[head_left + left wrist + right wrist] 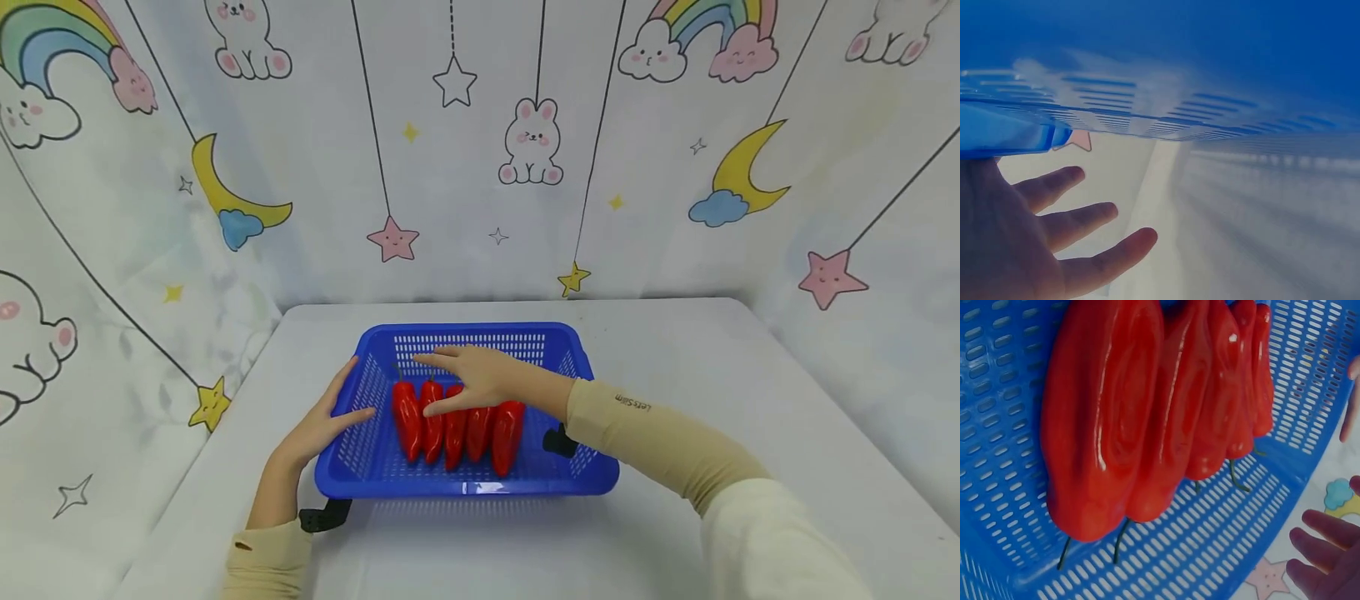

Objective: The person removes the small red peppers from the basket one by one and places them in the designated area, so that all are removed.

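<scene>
A blue plastic basket (465, 488) with slotted walls holds several red chili peppers (407, 417), lying side by side with their thin green stems pointing to the far side. At the basket's left rim is my left hand (318, 429), its thumb reaching over the rim and its fingers spread along the outside. The left wrist view shows those fingers (1079, 225) straight under the rim, with the thumb hidden. My right hand (480, 379) is above the peppers, palm down, fingers extended and thumb apart, with nothing held. It covers the upper parts of some peppers in the head view.
The basket stands on a white table (675, 358), near its middle. Behind and beside the table hangs a pale cloth (322, 150) printed with stars, moons, rainbows and rabbits. A black wrist device (324, 517) sits just below the basket's front left corner.
</scene>
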Tool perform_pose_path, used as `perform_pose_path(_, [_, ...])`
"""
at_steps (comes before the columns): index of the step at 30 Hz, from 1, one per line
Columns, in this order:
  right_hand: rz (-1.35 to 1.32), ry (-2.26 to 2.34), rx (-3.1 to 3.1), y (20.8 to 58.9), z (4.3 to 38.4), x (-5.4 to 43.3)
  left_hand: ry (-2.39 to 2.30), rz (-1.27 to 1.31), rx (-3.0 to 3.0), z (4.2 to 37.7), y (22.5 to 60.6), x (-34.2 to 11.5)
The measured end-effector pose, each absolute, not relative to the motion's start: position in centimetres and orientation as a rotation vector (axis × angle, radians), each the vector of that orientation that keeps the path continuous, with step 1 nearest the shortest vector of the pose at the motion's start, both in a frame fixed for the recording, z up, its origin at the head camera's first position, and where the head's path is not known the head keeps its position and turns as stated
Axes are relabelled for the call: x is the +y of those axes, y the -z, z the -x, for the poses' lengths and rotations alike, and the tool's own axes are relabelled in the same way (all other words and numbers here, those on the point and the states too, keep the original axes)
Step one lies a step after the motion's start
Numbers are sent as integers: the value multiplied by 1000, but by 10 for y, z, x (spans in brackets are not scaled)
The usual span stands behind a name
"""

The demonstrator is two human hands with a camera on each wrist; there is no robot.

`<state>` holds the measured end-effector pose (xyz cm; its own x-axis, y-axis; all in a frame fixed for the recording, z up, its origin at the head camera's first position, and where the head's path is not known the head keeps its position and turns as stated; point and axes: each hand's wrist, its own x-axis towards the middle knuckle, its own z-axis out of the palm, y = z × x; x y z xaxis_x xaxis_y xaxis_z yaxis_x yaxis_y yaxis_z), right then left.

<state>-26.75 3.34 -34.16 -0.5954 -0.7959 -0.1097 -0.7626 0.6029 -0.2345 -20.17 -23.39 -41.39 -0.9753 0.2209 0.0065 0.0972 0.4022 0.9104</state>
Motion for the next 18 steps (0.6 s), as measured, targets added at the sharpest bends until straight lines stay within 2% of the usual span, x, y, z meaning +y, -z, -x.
perform_pose_path(7, [1272, 218, 2631, 354, 270, 23, -1677, -223, 2447, 195, 418, -236])
perform_pose_path(18, [1272, 226, 2639, 366, 272, 8, -1689, -239, 2429, 202, 420, -235])
